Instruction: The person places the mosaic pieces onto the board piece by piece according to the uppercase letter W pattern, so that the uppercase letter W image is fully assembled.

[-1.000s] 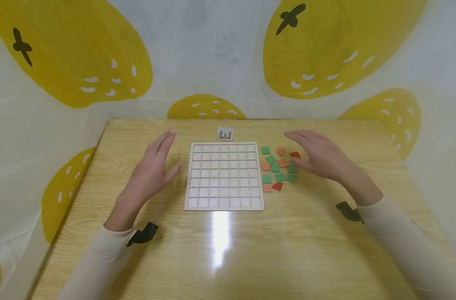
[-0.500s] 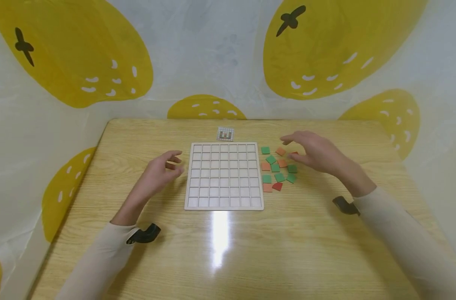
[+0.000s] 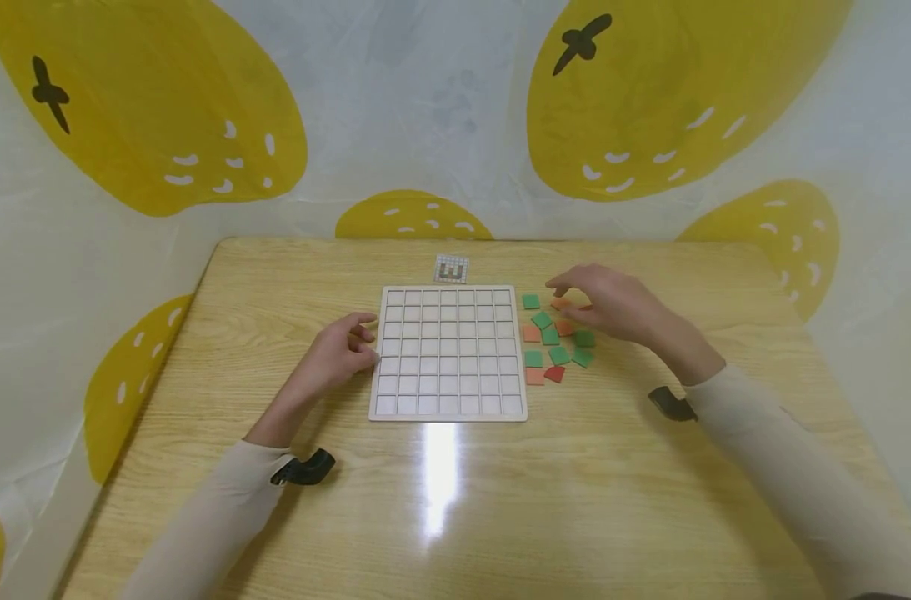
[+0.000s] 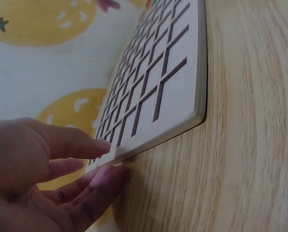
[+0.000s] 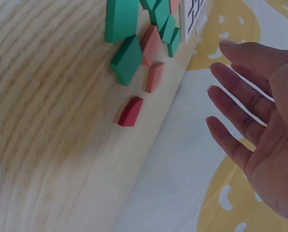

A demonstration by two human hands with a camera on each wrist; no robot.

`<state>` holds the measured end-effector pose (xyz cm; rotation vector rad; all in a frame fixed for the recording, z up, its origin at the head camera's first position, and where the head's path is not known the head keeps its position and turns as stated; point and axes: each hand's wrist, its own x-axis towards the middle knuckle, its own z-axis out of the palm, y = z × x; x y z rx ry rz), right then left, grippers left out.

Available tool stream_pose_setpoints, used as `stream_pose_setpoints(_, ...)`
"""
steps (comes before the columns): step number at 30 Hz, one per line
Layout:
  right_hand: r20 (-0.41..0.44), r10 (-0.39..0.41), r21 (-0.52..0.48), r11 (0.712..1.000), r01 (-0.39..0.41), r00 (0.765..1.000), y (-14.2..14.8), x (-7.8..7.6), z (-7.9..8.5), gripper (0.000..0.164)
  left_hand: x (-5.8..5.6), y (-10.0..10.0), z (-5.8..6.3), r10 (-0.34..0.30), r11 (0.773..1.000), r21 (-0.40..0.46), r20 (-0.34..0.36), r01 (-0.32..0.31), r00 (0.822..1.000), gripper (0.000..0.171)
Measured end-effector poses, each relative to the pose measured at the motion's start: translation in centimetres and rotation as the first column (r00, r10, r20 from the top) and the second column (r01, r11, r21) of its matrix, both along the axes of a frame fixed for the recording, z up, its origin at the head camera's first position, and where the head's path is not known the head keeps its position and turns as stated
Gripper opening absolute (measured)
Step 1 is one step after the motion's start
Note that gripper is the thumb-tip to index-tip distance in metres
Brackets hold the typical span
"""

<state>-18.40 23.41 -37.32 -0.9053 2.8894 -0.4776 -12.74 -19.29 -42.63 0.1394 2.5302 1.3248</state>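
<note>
A pale square grid board (image 3: 382,333) lies flat on the table, its visible cells bare. My left hand (image 3: 337,354) is at the board's left edge, fingers loosely bent. In the left wrist view the thumb (image 4: 81,145) overlaps the board's rim, with other fingertips beside the edge; firm contact is hard to tell. Right of the board lie several green square tiles (image 3: 559,356), several orange tiles (image 3: 532,333) and a red quarter-round tile (image 3: 555,374). My right hand (image 3: 616,302) hovers over the far tiles, holding nothing. Another red tile (image 5: 130,112) shows in the right wrist view.
A small card (image 3: 451,268) with a grid pattern lies just behind the board. The wooden table (image 3: 613,500) meets a wall cloth (image 3: 417,100) printed with yellow fruit at its back. Dark wrist mounts (image 3: 305,468) jut from both sleeves.
My left hand has moved right, to the board's edge, and its fingers have bent. My right hand has shifted left over the far tiles. Board, card and visible tiles stay put.
</note>
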Motion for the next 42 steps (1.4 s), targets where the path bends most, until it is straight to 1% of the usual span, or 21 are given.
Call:
stream_pose_setpoints(5,0.052,0.017,0.012,1.000,-0.017,0.999,-0.2,-0.1,-0.5,0.039,-0.3,0.3,-0.4,-0.020,0.999,-0.046,-0.024,0.018,1.000,0.058)
stream_pose_setpoints(10,0.087,0.043,0.019,0.999,-0.045,0.995,-0.3,-0.4,-1.3,0.042,-0.3,0.6,-0.6,-0.022,0.996,-0.082,-0.041,0.019,0.999,0.055)
stream_pose_setpoints(14,0.093,0.070,0.025,0.997,-0.073,0.993,-0.3,-0.7,-2.0,0.036,-0.1,0.9,-0.5,-0.020,0.995,-0.103,-0.064,0.013,0.998,0.056)
stream_pose_setpoints(21,0.063,0.132,0.062,0.989,-0.135,0.989,-0.8,-1.0,-3.1,0.025,-0.1,1.3,-0.2,0.006,0.992,-0.123,-0.062,-0.014,0.998,0.055)
stream_pose_setpoints(29,0.015,0.153,0.083,0.985,-0.154,0.988,-1.3,-1.0,-3.5,0.019,-0.1,1.3,-0.1,0.003,0.992,-0.124,-0.074,-0.013,0.997,0.055)
stream_pose_setpoints(32,-0.003,0.151,0.103,0.983,-0.150,0.989,-1.4,-1.1,-3.7,0.019,-0.2,1.3,-0.1,0.002,0.992,-0.125,-0.076,-0.012,0.997,0.054)
stream_pose_setpoints(37,-0.011,0.122,0.146,0.982,-0.119,0.993,-1.4,-1.3,-3.9,0.020,-0.2,1.3,-0.2,0.005,0.993,-0.120,-0.069,-0.013,0.998,0.054)
stream_pose_setpoints(42,-0.023,0.104,0.158,0.982,-0.099,0.994,-1.4,-1.4,-4.0,0.019,-0.1,1.3,-0.1,0.008,0.992,-0.123,-0.073,-0.017,0.997,0.054)
